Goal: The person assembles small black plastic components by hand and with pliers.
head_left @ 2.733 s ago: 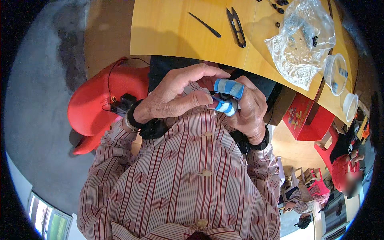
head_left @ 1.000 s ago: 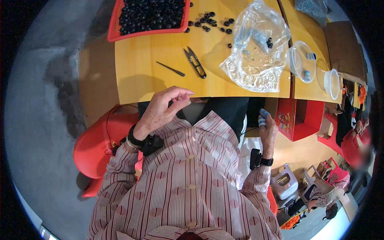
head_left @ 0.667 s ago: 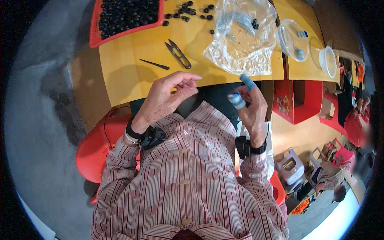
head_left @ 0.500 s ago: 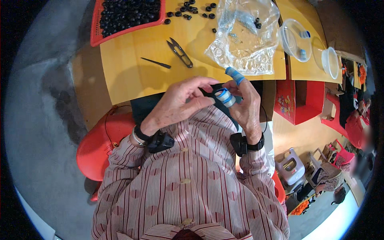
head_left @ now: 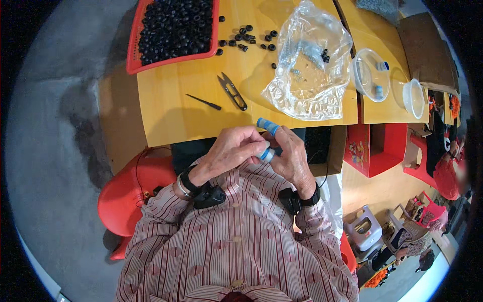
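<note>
From the head camera, looking down, both hands meet just below the near edge of the yellow bench [head_left: 201, 110], over the lap. The left hand [head_left: 229, 151] curls its fingers inward toward the right hand [head_left: 292, 158], and the two touch at the fingertips. Between them sits a small blue-and-white object [head_left: 266, 153], pinched by fingertips of both hands; what exactly it is cannot be told. A blue-wrapped fingertip [head_left: 267, 125] of the right hand sticks up above the pair, close to the bench edge. Each wrist carries a black band with a small black device, the left one [head_left: 204, 194] and the right one [head_left: 297, 199]. The sleeves and chest are in a striped pink shirt [head_left: 236, 241].

On the bench, well apart from the hands, lie small thread snips [head_left: 232, 90] and, just beside them to the left, a thin black pointed tool [head_left: 203, 102]. At the far left corner stands a red tray [head_left: 132, 55] heaped with small black rings, and loose black rings [head_left: 246, 36] are scattered just right of it. A crumpled clear plastic bag [head_left: 309, 65] lies to the right, holding a few small parts. Beyond it stand two clear round containers [head_left: 371, 75], the nearer one with small blue-and-white pieces inside.

A red chair [head_left: 128, 201] shows under the person's left side, on the grey floor [head_left: 50, 151].
</note>
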The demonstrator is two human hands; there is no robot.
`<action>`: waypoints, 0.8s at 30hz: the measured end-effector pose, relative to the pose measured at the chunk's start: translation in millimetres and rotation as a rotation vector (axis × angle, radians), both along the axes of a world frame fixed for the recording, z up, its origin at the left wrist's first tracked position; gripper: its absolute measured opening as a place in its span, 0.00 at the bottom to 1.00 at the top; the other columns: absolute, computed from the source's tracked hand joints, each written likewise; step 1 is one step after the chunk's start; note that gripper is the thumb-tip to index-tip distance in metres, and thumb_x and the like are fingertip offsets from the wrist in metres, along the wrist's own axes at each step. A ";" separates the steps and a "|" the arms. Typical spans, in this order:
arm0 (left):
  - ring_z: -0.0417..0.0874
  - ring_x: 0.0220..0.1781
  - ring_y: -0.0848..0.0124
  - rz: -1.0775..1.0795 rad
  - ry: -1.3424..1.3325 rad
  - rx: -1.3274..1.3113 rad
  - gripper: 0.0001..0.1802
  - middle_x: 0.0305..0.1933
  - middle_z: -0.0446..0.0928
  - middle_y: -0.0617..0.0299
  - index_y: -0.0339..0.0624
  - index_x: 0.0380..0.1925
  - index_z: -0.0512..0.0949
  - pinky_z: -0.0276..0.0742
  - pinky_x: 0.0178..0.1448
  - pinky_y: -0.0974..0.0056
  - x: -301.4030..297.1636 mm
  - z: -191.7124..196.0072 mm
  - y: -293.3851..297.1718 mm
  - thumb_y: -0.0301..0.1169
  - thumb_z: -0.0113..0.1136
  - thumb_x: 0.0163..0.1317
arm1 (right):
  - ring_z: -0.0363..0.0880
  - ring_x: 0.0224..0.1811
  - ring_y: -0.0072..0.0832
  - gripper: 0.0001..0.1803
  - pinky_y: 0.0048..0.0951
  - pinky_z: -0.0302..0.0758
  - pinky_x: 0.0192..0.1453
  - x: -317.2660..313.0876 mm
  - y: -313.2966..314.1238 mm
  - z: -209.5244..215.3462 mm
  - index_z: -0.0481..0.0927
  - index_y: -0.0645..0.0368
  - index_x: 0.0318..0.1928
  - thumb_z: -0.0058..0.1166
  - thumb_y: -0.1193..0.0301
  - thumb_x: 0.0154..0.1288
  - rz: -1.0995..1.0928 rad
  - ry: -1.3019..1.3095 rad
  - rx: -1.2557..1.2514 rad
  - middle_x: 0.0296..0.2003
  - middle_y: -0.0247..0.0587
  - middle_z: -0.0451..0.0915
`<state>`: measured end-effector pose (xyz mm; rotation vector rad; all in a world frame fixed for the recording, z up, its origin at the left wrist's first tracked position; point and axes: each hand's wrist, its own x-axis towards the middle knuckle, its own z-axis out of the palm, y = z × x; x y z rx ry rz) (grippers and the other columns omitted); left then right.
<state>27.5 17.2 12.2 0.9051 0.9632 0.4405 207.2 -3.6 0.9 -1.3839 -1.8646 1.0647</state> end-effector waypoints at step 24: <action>0.79 0.28 0.74 0.128 -0.029 0.037 0.09 0.28 0.78 0.59 0.32 0.30 0.74 0.76 0.35 0.71 1.0 -6.1 -4.0 0.29 0.54 0.64 | 0.76 0.36 0.20 0.22 0.22 0.74 0.43 0.0 8.5 -7.8 0.72 0.64 0.54 0.58 0.72 0.60 0.017 0.848 -0.909 0.38 0.33 0.79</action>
